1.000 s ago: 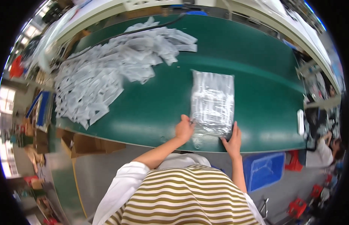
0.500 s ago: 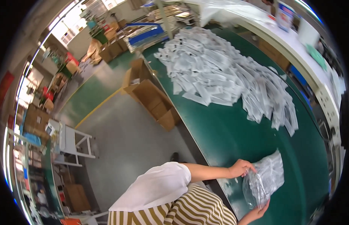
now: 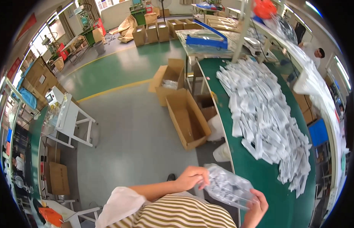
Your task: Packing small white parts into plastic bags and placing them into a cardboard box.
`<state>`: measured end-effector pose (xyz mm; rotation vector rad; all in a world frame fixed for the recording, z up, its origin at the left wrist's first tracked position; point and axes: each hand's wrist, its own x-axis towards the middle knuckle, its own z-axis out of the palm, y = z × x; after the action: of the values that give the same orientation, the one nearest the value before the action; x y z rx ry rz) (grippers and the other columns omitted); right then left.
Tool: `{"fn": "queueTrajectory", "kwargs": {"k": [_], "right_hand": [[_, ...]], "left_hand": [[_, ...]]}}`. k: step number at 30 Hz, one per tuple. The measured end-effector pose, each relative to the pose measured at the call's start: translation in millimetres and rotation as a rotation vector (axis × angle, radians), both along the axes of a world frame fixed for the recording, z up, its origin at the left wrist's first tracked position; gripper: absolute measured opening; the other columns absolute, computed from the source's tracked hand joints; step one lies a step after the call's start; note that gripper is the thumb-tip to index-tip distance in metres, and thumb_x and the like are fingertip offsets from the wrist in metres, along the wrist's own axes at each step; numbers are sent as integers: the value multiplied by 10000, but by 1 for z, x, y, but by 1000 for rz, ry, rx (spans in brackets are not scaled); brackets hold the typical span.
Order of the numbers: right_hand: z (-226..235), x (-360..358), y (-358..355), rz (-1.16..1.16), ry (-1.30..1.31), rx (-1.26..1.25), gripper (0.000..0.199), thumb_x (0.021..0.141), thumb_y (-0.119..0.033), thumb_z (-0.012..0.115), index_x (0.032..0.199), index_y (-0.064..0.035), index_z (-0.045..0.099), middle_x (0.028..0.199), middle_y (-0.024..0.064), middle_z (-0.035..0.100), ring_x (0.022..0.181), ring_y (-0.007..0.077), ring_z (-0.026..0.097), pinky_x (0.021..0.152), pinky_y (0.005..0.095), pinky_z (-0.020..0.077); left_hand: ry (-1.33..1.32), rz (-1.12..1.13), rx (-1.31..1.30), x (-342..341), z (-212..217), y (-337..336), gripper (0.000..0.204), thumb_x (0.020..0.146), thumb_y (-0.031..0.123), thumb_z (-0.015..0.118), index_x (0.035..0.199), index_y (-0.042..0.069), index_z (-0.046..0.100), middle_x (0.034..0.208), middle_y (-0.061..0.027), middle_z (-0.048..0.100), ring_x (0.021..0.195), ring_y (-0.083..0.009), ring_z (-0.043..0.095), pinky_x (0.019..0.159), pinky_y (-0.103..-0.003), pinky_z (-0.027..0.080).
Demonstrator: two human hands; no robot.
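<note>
A clear plastic bag (image 3: 227, 185) filled with pale grey pieces hangs between my two hands, above the near edge of the green table. My left hand (image 3: 194, 178) pinches its left end. At the bag's right end my right hand (image 3: 257, 205) is closed on the plastic, thumb and fingers around the edge. A large pile of small, flat grey-white packets (image 3: 262, 110) covers much of the green table (image 3: 256, 174) beyond the bag. What exactly lies inside the bag cannot be made out through the shiny film.
Beside the table's left edge stand an open cardboard box (image 3: 187, 119) and another box (image 3: 173, 76) behind it. A white bucket-like container (image 3: 222, 152) sits under the table edge. To the left is a white stand (image 3: 72, 117). A person (image 3: 312, 53) is at the far right.
The bag has been lifted off the table and moved left, toward the table's edge. Both hands have moved with it, and the view has turned left and up.
</note>
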<state>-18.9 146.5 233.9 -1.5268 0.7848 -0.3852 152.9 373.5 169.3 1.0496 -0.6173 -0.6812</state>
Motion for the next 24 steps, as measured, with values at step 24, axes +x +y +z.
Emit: {"fn": "queueTrajectory", "kwargs": {"k": [24], "right_hand": [[-181, 671, 199, 759, 182, 359, 332, 820, 17, 428, 1022, -26, 689, 642, -104, 435, 547, 5, 322, 490, 184, 259]], "left_hand": [[366, 777, 342, 499, -125, 255, 200, 749, -110, 364, 680, 1, 516, 596, -73, 493, 524, -166, 503, 475, -299, 426]]}}
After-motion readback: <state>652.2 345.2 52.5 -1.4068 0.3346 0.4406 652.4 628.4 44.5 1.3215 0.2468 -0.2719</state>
